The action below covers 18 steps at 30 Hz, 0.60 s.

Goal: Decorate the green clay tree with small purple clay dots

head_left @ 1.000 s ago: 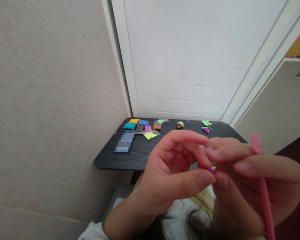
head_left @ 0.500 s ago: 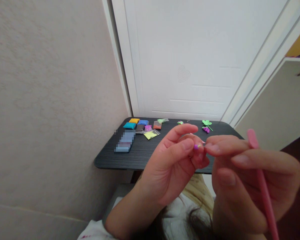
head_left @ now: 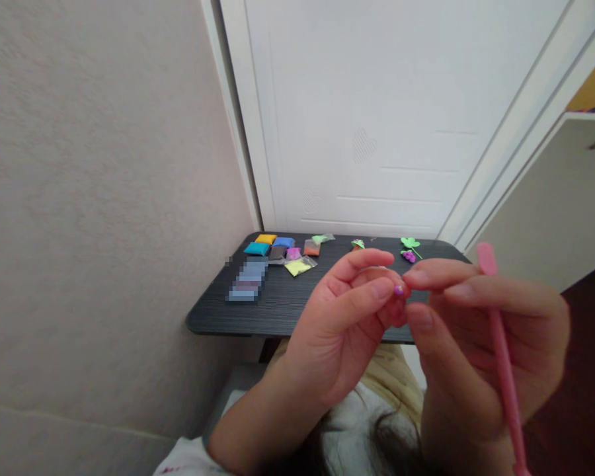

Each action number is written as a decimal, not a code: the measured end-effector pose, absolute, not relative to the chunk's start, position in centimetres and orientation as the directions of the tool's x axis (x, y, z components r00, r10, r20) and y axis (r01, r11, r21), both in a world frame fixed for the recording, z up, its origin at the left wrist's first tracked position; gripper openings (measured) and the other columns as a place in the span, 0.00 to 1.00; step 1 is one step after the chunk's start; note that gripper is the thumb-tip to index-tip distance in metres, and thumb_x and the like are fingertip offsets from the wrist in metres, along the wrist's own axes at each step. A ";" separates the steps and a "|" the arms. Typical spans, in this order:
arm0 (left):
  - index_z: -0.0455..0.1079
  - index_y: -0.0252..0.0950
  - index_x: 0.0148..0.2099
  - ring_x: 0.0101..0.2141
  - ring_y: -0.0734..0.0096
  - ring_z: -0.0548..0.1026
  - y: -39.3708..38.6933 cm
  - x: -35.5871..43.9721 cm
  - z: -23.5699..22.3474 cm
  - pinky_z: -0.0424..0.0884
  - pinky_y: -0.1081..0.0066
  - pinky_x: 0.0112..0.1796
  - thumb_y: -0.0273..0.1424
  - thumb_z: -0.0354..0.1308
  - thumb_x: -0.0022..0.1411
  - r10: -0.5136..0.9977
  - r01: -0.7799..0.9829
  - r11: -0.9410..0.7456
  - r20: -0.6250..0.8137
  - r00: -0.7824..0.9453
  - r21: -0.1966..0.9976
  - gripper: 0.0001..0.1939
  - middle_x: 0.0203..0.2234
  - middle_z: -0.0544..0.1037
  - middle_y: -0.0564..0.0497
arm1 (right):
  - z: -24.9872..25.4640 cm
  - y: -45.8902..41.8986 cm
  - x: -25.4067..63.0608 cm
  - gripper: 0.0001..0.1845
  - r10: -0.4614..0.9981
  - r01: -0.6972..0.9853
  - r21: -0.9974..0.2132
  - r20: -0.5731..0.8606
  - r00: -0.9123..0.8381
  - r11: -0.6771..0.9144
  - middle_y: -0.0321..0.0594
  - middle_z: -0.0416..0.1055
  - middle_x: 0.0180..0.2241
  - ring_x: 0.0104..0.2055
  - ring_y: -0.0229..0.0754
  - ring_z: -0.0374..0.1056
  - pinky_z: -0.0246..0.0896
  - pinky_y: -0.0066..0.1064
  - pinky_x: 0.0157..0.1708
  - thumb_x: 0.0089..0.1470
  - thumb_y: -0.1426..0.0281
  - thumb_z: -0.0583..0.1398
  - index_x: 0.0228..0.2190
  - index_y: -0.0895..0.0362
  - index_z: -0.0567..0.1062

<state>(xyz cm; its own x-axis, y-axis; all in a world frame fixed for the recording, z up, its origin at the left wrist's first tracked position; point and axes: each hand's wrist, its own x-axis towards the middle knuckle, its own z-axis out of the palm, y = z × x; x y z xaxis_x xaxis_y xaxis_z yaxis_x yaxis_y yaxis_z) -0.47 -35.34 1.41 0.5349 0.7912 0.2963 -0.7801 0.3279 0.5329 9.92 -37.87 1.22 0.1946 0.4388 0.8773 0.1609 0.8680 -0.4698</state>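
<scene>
My left hand (head_left: pixel 347 330) is raised in front of me, its thumb and fingers pinched on a tiny purple and yellow clay piece (head_left: pixel 399 289). My right hand (head_left: pixel 476 344) meets it from the right, forefinger tip touching the piece, while its other fingers grip a pink plastic modelling stick (head_left: pixel 500 370) that runs down past the palm. Both hands hover above the near edge of a small dark table (head_left: pixel 277 311).
On the table lie several coloured clay packets (head_left: pixel 282 251), a phone (head_left: pixel 246 281), a small red and green clay figure (head_left: pixel 357 244), and a green clay leaf with a purple bunch (head_left: pixel 409 250). A white door stands behind, a wall at left, a white cabinet at right.
Both hands rose a little. The clay piece moved from low between the thumbs up to my left fingertips, and the pink stick shifted left with my right hand.
</scene>
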 end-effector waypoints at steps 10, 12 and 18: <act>0.68 0.34 0.37 0.29 0.84 0.70 -35.4 0.1 1.2 0.66 0.83 0.32 0.20 0.53 0.53 0.812 -0.812 0.278 0.326 0.484 0.513 0.09 0.26 0.71 0.55 | 0.8 -37.3 10.2 0.23 0.473 0.099 -0.491 0.867 0.158 0.866 0.39 0.68 0.35 0.37 0.43 0.66 0.65 0.40 0.36 0.37 0.88 0.58 0.35 0.56 0.67; 0.68 0.34 0.37 0.28 0.84 0.70 -35.3 0.1 1.1 0.66 0.83 0.32 0.20 0.54 0.52 0.820 -0.815 0.261 0.327 0.470 0.518 0.09 0.26 0.71 0.55 | 0.8 -37.2 10.2 0.21 0.479 0.108 -0.499 0.862 0.165 0.860 0.39 0.68 0.34 0.36 0.43 0.66 0.65 0.40 0.37 0.37 0.87 0.58 0.35 0.56 0.67; 0.68 0.34 0.36 0.26 0.84 0.69 -35.3 0.2 1.0 0.65 0.82 0.30 0.22 0.55 0.51 0.845 -0.797 0.193 0.316 0.432 0.573 0.08 0.24 0.71 0.55 | 0.6 -37.1 10.1 0.17 0.471 0.128 -0.503 0.855 0.219 0.855 0.39 0.68 0.33 0.36 0.43 0.66 0.65 0.40 0.37 0.40 0.84 0.58 0.33 0.57 0.68</act>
